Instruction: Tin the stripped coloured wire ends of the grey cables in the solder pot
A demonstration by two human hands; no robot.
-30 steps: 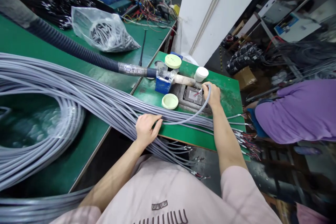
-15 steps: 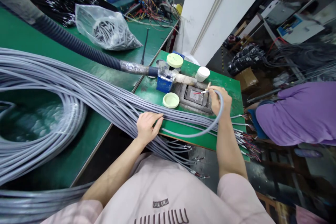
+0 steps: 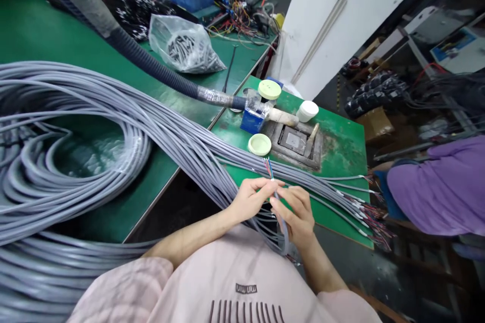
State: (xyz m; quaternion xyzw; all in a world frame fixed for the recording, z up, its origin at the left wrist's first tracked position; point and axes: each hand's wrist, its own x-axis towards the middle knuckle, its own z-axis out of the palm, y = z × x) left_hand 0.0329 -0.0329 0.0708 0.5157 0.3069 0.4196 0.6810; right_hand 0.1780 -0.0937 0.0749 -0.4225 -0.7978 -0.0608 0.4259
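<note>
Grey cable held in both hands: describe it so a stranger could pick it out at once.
Start from the long bundle of grey cables crossing the green worktop. In front of the pink shirt, the left hand and right hand meet, pinching one grey cable. Its coloured wires point away from the wearer, while the neighbouring cable ends fan out to the right.

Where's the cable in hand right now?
Head view, just right of centre: the gray cable is at the fingertips of the left hand and right hand, its coloured wires pointing up toward the pale green dish.
</note>
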